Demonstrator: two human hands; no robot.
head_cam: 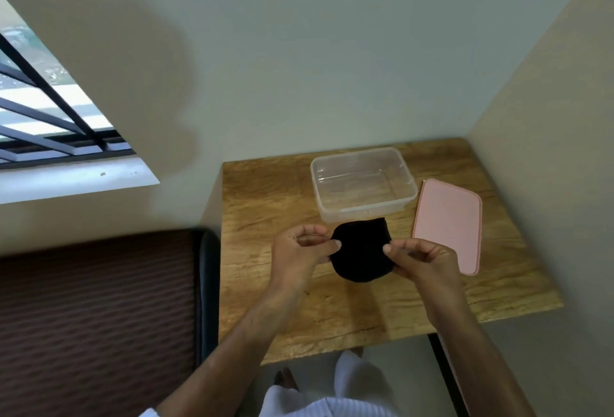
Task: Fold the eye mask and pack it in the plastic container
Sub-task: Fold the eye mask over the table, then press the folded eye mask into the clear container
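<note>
A black eye mask [360, 249], folded into a rounded half, is held just above the wooden table [265, 210]. My left hand [299, 247] pinches its left edge and my right hand [420, 259] pinches its right edge. Just behind the mask stands the clear plastic container [408, 197], open and with nothing inside. Its pink lid [448, 224] lies flat on the table to the right of the container.
The table sits in a corner, with walls behind it and to its right. A dark brown ribbed piece of furniture [99, 317] stands to the left of the table. A barred window [50, 107] is at upper left.
</note>
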